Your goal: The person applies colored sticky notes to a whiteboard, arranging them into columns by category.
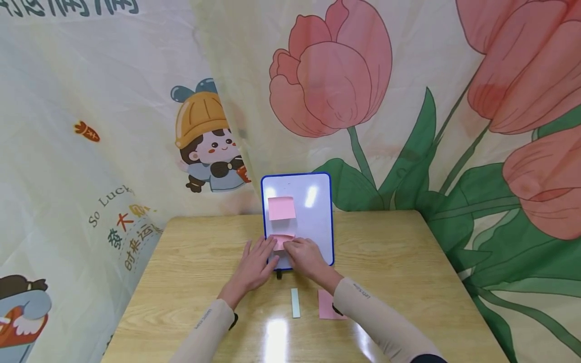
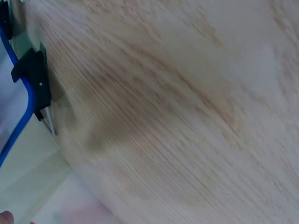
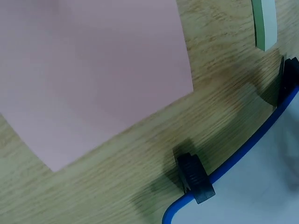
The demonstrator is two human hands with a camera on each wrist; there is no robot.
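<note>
A small whiteboard (image 1: 314,219) with a blue frame stands propped on the table. One pink sticky note (image 1: 281,208) is on its upper left. Below it, a second pink sticky note (image 1: 280,244) lies against the board, its top edge curling forward. My left hand (image 1: 254,267) touches this lower note from the left, fingers straight and spread. From the right, my right hand (image 1: 308,259) has its fingertips on the same note; whether they pinch or only press is hidden. Neither wrist view shows the contact.
On the wooden table (image 1: 190,282), a pink sticky note pad (image 3: 93,79) lies under my right forearm. A narrow pale green strip pad (image 1: 295,302) lies left of it. Black feet (image 3: 195,177) hold the board's lower edge. A printed cloth (image 1: 150,166) hangs behind.
</note>
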